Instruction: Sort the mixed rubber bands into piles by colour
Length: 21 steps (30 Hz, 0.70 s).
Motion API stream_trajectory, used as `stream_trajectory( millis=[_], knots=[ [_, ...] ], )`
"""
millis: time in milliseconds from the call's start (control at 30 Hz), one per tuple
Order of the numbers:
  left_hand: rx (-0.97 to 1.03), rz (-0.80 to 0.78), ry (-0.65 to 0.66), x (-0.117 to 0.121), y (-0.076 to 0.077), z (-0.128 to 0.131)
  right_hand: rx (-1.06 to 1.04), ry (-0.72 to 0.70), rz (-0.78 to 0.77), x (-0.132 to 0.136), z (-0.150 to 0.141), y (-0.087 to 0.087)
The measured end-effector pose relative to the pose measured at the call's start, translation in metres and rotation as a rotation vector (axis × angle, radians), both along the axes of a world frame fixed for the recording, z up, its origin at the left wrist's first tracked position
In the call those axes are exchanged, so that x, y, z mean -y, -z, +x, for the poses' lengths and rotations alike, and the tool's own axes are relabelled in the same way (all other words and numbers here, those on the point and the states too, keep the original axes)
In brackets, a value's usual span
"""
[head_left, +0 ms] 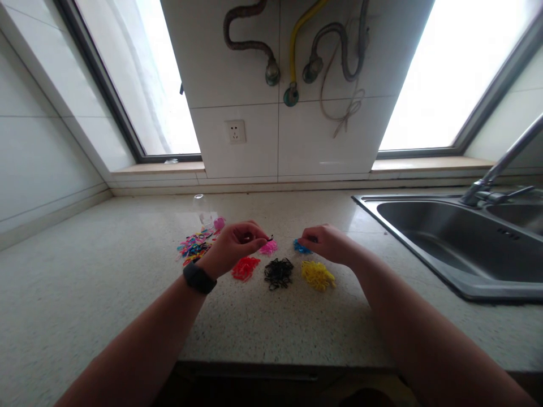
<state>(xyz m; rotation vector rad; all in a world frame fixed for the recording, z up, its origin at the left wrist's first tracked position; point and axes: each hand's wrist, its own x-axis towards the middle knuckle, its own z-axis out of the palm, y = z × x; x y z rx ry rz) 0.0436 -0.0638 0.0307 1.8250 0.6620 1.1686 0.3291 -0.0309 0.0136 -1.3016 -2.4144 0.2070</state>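
My left hand (238, 243), with a dark watch on its wrist, is closed in a pinch on a black rubber band (270, 238). It hovers by the pink rubber bands (268, 247), which it partly hides. My right hand (324, 242) is pinched at the blue rubber bands (300, 246); what its fingertips hold is hidden. Nearer me lie separate piles of red rubber bands (245, 269), black rubber bands (278, 273) and yellow rubber bands (318, 275). A mixed heap of coloured bands (194, 247) spreads to the left, partly behind my left hand.
Behind the mixed heap is a clear container (206, 219) with a pink piece (219, 223) beside it. A steel sink (441, 243) with a faucet (487, 189) is set into the speckled counter (106, 271) on the right. The tiled wall carries a socket (235, 131) and hoses.
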Motion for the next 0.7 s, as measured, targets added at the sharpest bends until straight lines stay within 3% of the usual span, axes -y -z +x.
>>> stream_trajectory(
  millis=[300,500,700],
  knots=[
    [-0.094,0.036,-0.024,0.0011,-0.0003,0.0000,0.021,0.001,0.004,-0.0015,0.0002,0.0004],
    [-0.334,0.194,-0.043,0.0044,0.0004,0.0035,0.032,0.001,0.009,-0.0011,0.0002,0.0007],
    [-0.657,0.459,-0.003,0.0032,0.0004,0.0031,0.037,0.010,0.001,-0.0007,0.0008,0.0018]
  ],
)
